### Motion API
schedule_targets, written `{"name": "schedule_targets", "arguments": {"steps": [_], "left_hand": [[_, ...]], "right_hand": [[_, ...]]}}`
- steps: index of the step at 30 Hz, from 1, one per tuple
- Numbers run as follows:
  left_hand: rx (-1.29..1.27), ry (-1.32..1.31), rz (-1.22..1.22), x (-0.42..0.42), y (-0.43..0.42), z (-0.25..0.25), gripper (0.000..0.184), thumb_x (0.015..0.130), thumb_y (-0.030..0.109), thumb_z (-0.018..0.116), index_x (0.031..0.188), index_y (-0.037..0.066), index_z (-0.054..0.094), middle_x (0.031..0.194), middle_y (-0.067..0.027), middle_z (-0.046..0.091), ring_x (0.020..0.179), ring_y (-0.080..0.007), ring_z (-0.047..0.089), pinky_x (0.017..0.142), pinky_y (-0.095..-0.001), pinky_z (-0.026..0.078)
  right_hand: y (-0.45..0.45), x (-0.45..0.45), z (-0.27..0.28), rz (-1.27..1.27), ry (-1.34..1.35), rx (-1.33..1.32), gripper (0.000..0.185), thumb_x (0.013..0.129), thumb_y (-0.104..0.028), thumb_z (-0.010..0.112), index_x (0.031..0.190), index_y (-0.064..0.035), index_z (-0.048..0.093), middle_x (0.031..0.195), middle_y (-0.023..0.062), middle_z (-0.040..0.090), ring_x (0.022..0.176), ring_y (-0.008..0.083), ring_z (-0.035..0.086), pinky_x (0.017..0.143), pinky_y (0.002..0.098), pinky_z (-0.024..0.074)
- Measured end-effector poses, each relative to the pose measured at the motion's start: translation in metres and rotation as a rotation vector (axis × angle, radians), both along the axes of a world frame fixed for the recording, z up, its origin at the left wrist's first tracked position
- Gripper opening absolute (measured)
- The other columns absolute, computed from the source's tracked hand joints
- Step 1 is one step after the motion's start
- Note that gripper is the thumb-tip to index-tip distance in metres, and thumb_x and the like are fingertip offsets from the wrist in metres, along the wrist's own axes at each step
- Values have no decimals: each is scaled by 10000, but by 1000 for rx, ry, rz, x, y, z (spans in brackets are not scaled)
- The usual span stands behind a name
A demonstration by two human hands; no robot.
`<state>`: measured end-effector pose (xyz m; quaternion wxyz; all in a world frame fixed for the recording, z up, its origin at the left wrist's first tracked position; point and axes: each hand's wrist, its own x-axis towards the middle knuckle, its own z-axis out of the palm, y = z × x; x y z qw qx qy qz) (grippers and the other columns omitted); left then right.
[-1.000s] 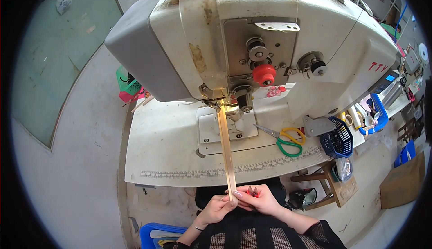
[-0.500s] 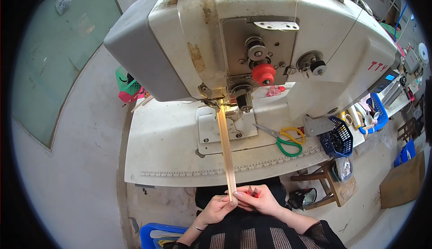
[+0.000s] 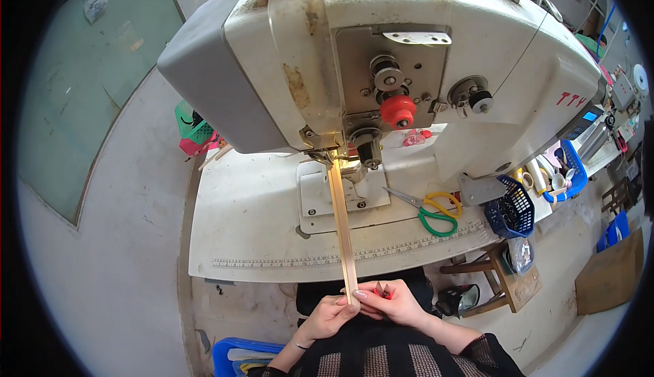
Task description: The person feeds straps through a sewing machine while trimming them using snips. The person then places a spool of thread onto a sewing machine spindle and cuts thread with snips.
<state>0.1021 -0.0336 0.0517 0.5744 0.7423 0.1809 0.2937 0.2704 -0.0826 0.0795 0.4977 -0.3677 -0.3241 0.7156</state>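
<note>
A long tan strip point(image 3: 343, 234) runs from under the needle area of the white sewing machine point(image 3: 524, 84) down past the table's front edge. My left hand point(image 3: 330, 317) pinches its lower end between thumb and fingers. Against it, my right hand point(image 3: 394, 303) also grips the strip's end, with small red-handled snips point(image 3: 383, 291) tucked in the same hand. The strip's upper end is hidden beneath the machine head.
On the white table point(image 3: 238, 220) lie scissors point(image 3: 436, 215) with green and yellow handles. A dark blue basket point(image 3: 511, 210) sits at its right edge. Below are a wooden stool point(image 3: 518, 288) and a blue bin point(image 3: 235, 346). A green basket point(image 3: 193, 126) stands behind left.
</note>
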Motion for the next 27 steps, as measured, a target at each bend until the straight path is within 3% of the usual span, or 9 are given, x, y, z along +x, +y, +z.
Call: {"name": "schedule_targets", "arguments": {"steps": [27], "left_hand": [[1,1,18,1,0,1,287,893,197,465,729,-33,510,634,-91,483,563,-228,502,545,-297,396]], "right_hand": [[0,-1,-1,-18,-6,-13,245,893,-136,487,1049,33,568,559,-12,450,472,41,369,422,177,261]]}}
